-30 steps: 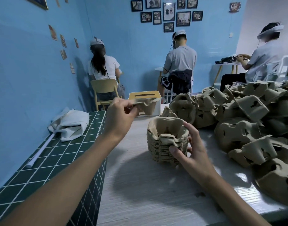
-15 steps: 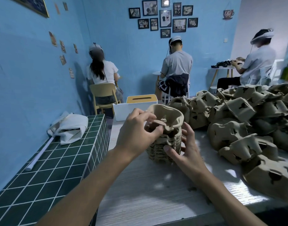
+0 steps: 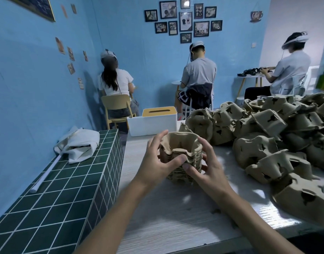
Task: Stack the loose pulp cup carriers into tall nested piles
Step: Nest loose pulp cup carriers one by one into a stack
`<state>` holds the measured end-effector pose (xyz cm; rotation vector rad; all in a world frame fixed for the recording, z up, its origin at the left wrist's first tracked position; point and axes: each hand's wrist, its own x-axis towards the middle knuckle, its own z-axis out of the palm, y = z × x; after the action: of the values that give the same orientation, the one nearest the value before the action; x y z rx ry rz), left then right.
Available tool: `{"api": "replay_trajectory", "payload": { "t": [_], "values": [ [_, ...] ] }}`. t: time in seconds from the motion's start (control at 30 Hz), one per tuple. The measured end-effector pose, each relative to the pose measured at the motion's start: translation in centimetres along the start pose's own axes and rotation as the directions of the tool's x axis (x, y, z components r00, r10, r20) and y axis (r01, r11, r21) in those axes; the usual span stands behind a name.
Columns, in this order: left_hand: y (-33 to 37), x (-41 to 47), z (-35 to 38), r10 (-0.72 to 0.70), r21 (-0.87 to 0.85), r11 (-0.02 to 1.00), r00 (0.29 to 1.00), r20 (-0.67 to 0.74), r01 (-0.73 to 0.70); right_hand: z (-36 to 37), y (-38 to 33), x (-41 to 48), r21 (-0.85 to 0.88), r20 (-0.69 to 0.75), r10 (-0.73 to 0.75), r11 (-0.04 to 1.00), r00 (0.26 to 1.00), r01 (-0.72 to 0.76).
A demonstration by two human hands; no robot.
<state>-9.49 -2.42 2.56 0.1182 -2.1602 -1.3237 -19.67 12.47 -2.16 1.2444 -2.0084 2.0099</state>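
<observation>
Pulp cup carriers form a nested stack (image 3: 181, 158) that stands on the pale wood-grain table (image 3: 157, 217), near its left edge and straight ahead of the person. The top carrier sits seated on the pile, its wavy moulded rim and deep cup wells facing up; the layers beneath show as thin ridged edges of rough, tan, fibrous pulp. Both hands close on the pile: the left hand (image 3: 157, 160) wraps its left side, fingers spread over the far rim and thumb pressed across the near edge, while the right hand (image 3: 207, 167) clasps the right side, thumb tip meeting the left thumb at the front. To the right, a big heap of loose carriers (image 3: 278, 136) lies tumbled on the same table, mostly upside down, dark cross-shaped cutouts showing in their rounded bottoms. Behind the stack stands a white box with a yellow slotted lid (image 3: 154, 121); whatever it holds cannot be seen. Left of the table runs a dark green tiled ledge (image 3: 47, 208) bearing a crumpled white cloth (image 3: 78, 145) and a white rod (image 3: 45, 176). On the blue far wall hang framed pictures (image 3: 183, 21), their lettering too small to read.
</observation>
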Motion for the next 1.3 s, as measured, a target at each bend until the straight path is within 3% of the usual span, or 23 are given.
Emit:
{"api": "replay_trajectory", "payload": {
  "t": [0.13, 0.3, 0.37, 0.47, 0.6, 1.0, 1.3],
  "values": [
    [-1.5, -0.5, -0.2, 0.042, -0.107, 0.993, 0.997, -0.068, -0.049, 1.3, -0.5, 0.6, 0.054, 0.080, 0.032, 0.998, 0.996, -0.036],
    [-3.6, -1.0, -1.3, 0.064, -0.159, 0.982, 0.972, -0.228, -0.102, 1.3, -1.2, 2.1, 0.029, 0.359, 0.067, 0.996, 0.931, -0.083],
    [-4.2, -1.0, -1.4, 0.048, -0.111, 0.991, 0.967, -0.251, -0.078, 0.5, -1.4, 3.3, -0.053, 0.243, 0.066, 0.997, 0.968, -0.055],
    [-4.7, -0.8, -1.0, 0.030, -0.065, 0.997, 0.962, -0.271, -0.049, -0.2, -0.5, 6.2, -0.296, -0.088, 0.015, 0.954, 0.996, -0.040],
    [-4.8, -0.9, -0.8, 0.038, -0.086, 0.994, 0.962, -0.272, -0.064, 0.0, 2.4, 9.7, -0.471, -0.205, 0.087, 0.864, 0.975, -0.176],
    [-4.8, -0.7, -0.7, 0.054, -0.077, 0.994, 0.963, -0.263, -0.077, 0.3, 3.0, 9.4, -0.427, -0.265, 0.071, 0.885, 0.962, -0.183],
    [-4.2, -0.7, -0.5, 0.058, -0.095, 0.991, 0.958, -0.282, -0.089, 1.0, -0.6, 7.2, -0.145, -0.376, -0.205, 0.976, 0.904, 0.161]
  ]
}}
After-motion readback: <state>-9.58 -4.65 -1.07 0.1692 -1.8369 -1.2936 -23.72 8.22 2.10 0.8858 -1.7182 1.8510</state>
